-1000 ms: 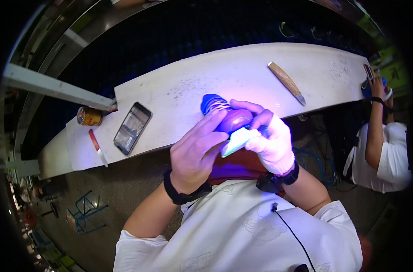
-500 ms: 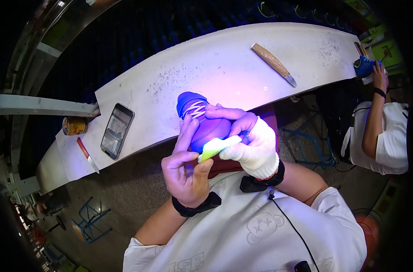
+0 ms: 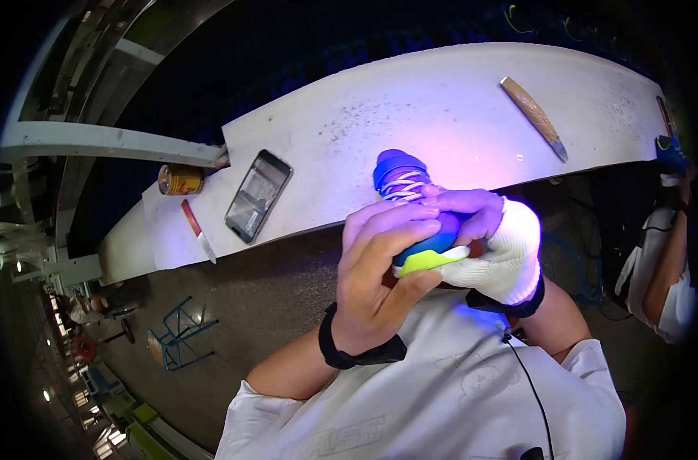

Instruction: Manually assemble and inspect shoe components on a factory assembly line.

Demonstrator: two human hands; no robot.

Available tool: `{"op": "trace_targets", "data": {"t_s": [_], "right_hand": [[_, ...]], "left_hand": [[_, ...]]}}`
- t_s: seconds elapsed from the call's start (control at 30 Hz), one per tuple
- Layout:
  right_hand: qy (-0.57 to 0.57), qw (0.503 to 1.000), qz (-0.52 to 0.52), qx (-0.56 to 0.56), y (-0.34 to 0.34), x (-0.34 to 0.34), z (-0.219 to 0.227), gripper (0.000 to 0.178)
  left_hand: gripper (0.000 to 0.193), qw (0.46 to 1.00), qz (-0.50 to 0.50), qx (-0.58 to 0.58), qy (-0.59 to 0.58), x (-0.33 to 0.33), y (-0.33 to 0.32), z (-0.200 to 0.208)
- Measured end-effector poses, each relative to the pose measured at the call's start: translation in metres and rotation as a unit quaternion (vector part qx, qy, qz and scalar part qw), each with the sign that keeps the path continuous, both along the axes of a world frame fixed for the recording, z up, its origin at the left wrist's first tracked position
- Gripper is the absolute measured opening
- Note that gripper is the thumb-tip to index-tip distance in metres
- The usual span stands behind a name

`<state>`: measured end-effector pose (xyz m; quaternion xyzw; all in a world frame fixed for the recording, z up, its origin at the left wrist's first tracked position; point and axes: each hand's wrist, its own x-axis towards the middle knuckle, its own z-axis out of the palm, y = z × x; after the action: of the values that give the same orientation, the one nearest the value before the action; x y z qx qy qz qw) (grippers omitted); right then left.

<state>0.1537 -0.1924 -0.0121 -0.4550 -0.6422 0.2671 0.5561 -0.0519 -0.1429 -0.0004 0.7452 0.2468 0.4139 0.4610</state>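
Observation:
A blue lace-up shoe (image 3: 429, 244) with white laces and a yellow-green and white sole (image 3: 424, 264) is between my two hands, its toe end toward me. My bare left hand (image 3: 370, 268) is closed around the toe's left side, fingers over the upper and thumb by the sole. On the other side, my right hand (image 3: 510, 249), in a white knit glove with bare fingertips, grips the upper and the sole edge. Fingers hide much of the shoe's middle. Purple-blue light falls on the shoe and my fingers.
Ahead stretches a white bench (image 3: 441, 92). On it lie a wooden-handled knife (image 3: 533, 116), a phone (image 3: 259, 195) and a red-handled knife (image 3: 198, 231), with a yellow can (image 3: 180, 180) at the left. A blue-framed stool (image 3: 182, 333) stands lower left. Another person's arm (image 3: 669, 264) shows at the right.
The view has turned, so the bench things sit farther right. My left fingers have moved up over the toe from its side. My right hand has shifted from pinching the sole edge to gripping the side.

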Motion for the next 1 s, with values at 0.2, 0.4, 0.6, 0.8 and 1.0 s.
{"op": "trace_targets", "data": {"t_s": [0.2, 0.4, 0.6, 0.8, 1.0], "right_hand": [[-0.124, 0.991, -0.051, 0.006, 0.01, -0.011, -0.025, 0.046], [-0.131, 0.99, -0.025, 0.055, 0.023, -0.013, -0.047, 0.039], [-0.197, 0.977, 0.01, 0.075, 0.035, -0.015, -0.04, 0.033], [-0.219, 0.971, 0.026, 0.089, 0.04, -0.009, -0.039, 0.032], [-0.224, 0.97, 0.007, 0.092, 0.046, -0.018, -0.053, 0.032]], "left_hand": [[0.017, 0.991, 0.07, -0.072, -0.088, -0.002, -0.003, -0.008], [0.038, 0.994, -0.003, -0.108, 0.015, -0.041, 0.026, 0.011], [0.073, 0.996, -0.011, 0.017, 0.089, -0.043, 0.038, 0.0], [0.056, 0.997, 0.007, -0.038, 0.064, -0.054, 0.034, -0.012], [0.035, 0.997, 0.014, -0.066, 0.034, -0.076, 0.032, -0.028]]}}
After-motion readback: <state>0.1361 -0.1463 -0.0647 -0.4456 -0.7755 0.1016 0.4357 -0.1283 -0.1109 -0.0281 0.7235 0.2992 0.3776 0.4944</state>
